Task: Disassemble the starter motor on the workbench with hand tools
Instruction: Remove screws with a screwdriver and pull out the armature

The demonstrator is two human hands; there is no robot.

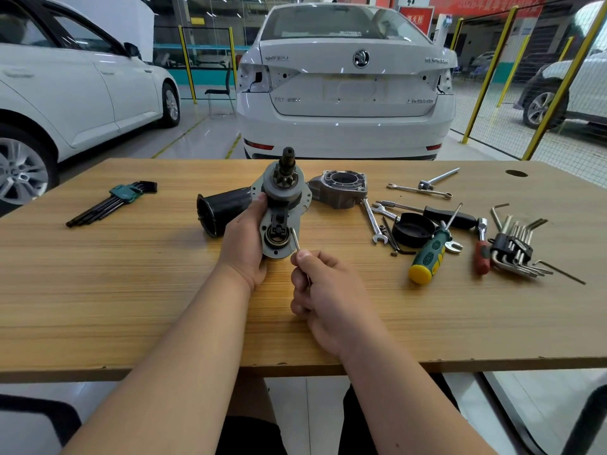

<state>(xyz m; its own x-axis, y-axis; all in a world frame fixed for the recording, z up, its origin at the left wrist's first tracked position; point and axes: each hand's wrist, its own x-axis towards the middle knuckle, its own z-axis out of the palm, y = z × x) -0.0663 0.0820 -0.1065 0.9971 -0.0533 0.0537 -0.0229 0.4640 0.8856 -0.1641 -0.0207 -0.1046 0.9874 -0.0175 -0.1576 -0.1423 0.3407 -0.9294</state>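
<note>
The right hand (pixel 323 290) pinches a thin metal key (pixel 296 238) in curled fingers, its tip at the starter motor (pixel 282 205), which the left hand (pixel 244 238) grips upright over the workbench (pixel 131 290), the black housing (pixel 223 208) lying just behind.

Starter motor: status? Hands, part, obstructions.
Left hand grips the drive end, pinion up. Right hand pinches a thin key, tip at its plate. Loose tools lie to the right, apart.
</note>
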